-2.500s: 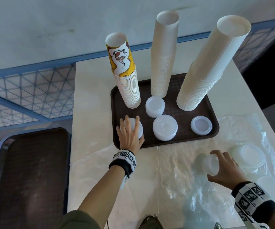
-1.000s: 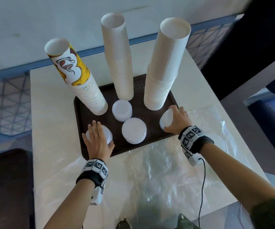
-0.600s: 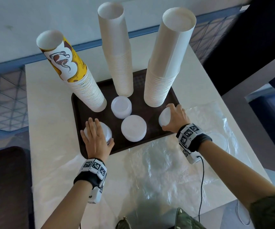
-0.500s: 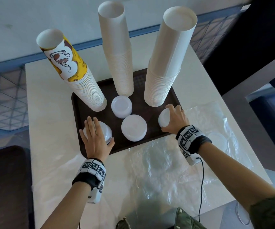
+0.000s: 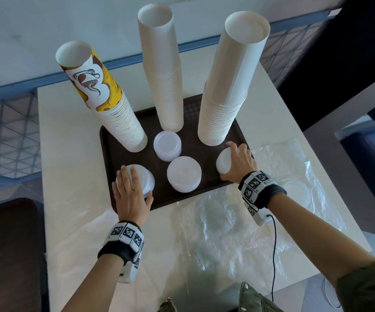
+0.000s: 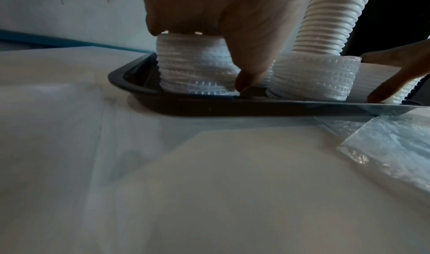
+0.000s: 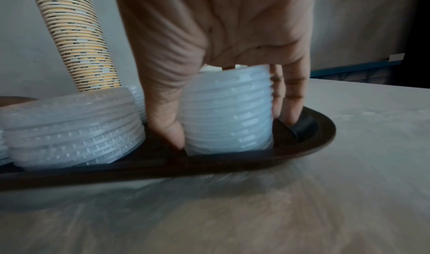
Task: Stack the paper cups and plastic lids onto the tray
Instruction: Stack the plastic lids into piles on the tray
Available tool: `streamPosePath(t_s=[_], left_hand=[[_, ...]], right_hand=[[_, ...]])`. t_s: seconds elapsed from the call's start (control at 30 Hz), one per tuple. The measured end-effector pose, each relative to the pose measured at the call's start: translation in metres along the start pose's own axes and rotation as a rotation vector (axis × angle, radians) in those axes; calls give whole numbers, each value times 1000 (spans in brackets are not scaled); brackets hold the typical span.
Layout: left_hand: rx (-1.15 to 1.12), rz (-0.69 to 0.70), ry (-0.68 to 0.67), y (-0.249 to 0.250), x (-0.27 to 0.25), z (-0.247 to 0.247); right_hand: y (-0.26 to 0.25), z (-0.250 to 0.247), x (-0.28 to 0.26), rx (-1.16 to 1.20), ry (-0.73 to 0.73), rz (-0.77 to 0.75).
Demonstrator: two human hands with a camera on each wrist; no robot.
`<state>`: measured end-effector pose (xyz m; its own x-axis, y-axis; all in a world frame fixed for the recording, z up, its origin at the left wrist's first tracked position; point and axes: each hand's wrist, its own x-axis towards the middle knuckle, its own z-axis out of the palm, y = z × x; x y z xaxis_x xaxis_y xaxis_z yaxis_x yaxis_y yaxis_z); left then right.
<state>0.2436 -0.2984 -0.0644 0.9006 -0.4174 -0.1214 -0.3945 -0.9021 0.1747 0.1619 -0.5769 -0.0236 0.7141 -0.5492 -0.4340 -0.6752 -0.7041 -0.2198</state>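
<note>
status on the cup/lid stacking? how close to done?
Nearly done. Three cup stacks and two free lid stacks stand on the tray. In hand: the right hand grips a lid stack at the tray's right corner; the left hand rests on another. Left: at least one loose lid lying on the plastic wrap.
</note>
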Motion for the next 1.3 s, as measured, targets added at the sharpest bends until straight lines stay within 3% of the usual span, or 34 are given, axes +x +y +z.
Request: streamPosePath(t_s=[0.23, 0.43, 0.6, 0.73, 0.87, 1.07, 1.3], left_hand=[[-11, -8, 51, 12, -6, -18], [-359, 118, 230, 51, -24, -49], [-548, 360, 81, 106, -41, -53], [-481, 526, -146, 158, -55, -44], [-298, 648, -381, 215, -65, -25], [-94, 762, -443, 294, -62, -4], [28, 702, -492, 341, -45, 22]], right_hand=[[1, -16, -15, 135, 102, -33], [59, -47, -65, 382, 294, -20], [136, -33, -115, 332, 217, 159], [174, -13, -146, 279, 117, 251], [191, 7, -163, 229, 40, 251], [198, 31, -162, 200, 16, 222], [203, 43, -155, 188, 12, 203]])
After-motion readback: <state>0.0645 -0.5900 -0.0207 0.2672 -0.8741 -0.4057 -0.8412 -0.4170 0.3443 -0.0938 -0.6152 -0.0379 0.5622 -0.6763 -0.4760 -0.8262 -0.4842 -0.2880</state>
